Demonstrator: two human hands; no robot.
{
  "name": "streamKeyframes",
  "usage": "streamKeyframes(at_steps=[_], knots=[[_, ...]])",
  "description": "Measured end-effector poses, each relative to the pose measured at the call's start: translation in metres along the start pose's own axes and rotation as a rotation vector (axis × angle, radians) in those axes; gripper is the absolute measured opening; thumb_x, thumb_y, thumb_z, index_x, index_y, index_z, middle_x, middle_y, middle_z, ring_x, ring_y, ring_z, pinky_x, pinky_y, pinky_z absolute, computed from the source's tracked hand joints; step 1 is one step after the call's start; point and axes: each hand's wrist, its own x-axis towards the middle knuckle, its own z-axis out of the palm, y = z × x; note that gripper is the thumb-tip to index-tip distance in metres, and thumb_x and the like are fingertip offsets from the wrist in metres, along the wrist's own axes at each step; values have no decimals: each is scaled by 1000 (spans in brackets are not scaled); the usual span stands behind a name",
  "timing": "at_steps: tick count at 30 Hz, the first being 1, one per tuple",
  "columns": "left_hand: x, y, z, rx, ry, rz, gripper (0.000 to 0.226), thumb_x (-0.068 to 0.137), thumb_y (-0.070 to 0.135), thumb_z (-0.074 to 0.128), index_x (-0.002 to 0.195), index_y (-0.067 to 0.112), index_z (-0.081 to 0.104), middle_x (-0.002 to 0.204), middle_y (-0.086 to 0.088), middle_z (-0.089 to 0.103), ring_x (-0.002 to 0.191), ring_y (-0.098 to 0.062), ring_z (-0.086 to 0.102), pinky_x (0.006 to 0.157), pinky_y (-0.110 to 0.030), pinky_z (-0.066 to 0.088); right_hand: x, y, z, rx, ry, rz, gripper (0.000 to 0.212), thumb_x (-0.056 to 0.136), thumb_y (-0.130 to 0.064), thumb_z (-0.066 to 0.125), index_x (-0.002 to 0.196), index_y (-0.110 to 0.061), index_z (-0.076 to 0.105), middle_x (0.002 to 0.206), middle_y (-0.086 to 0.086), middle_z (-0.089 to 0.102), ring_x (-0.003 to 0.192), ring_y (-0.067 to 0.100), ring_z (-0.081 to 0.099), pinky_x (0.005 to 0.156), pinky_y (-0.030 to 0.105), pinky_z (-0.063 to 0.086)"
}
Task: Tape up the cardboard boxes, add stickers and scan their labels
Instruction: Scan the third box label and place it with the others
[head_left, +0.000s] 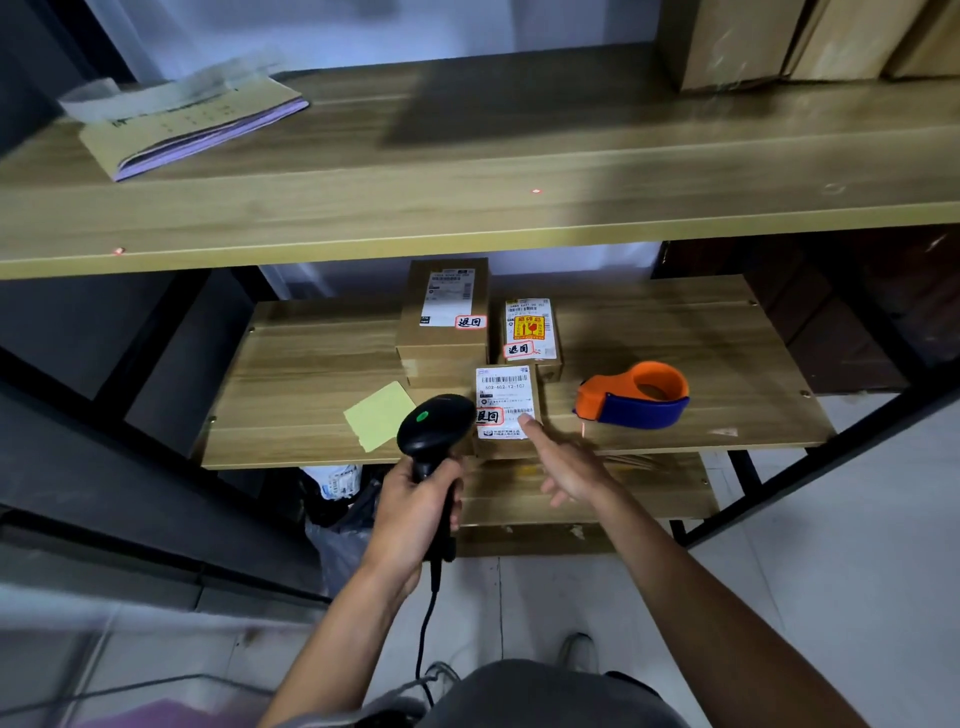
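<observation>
Three small cardboard boxes sit on the middle shelf (675, 332). The near box (506, 400) carries a white barcode label and a red-framed sticker. Behind it stand a taller box (447, 312) and a box with a yellow fragile sticker (530, 332), both labelled. My left hand (415, 509) grips a black barcode scanner (434, 423), whose head sits just left of the near box. My right hand (566, 462) reaches forward, its index fingertip touching the near box's label corner, holding nothing.
An orange and blue tape dispenser (636, 395) lies right of the boxes. A yellow sticker backing sheet (379, 415) lies to their left. The upper shelf (467, 171) holds a paper pad (192, 124) and cartons (779, 41). Bags (337, 509) sit below.
</observation>
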Motion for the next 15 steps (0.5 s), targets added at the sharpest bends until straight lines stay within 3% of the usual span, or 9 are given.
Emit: streamKeyframes(at_steps=[3, 6, 9, 13, 15], knots=[[-5, -2, 2, 20, -30, -9, 13, 96, 11, 63, 83, 10, 60, 59, -5, 47, 48, -19, 39, 50, -31, 34, 1, -2, 4, 62, 9, 10, 96, 72, -99, 15, 151, -46, 34, 111, 6, 68, 77, 22, 72, 79, 35, 58], [-8, -1, 3, 44, -48, -3, 12, 97, 11, 62, 85, 11, 65, 60, -4, 47, 49, -19, 38, 51, -32, 34, 4, -6, 6, 163, 5, 63, 102, 68, -101, 21, 147, -41, 43, 115, 9, 68, 81, 23, 72, 75, 32, 57], [-9, 2, 6, 44, -42, 10, 19, 96, 10, 63, 77, 14, 62, 60, -5, 47, 49, -19, 38, 51, -32, 33, 9, -5, 8, 264, 23, 64, 90, 78, -93, 34, 146, -34, 48, 110, 10, 70, 81, 24, 73, 68, 29, 57], [-10, 4, 8, 37, -20, 25, 22, 95, 10, 63, 73, 12, 59, 60, -8, 46, 48, -20, 38, 50, -33, 33, 11, 3, 17, 314, 62, 30, 83, 80, -88, 42, 142, -35, 53, 98, 6, 72, 77, 22, 74, 79, 35, 60], [-12, 4, 9, 36, -18, 27, 22, 95, 8, 62, 74, 11, 58, 59, -9, 45, 47, -21, 38, 49, -33, 33, 10, 7, 23, 355, 102, 21, 75, 83, -83, 46, 136, -32, 59, 96, 4, 72, 79, 22, 73, 71, 32, 58]])
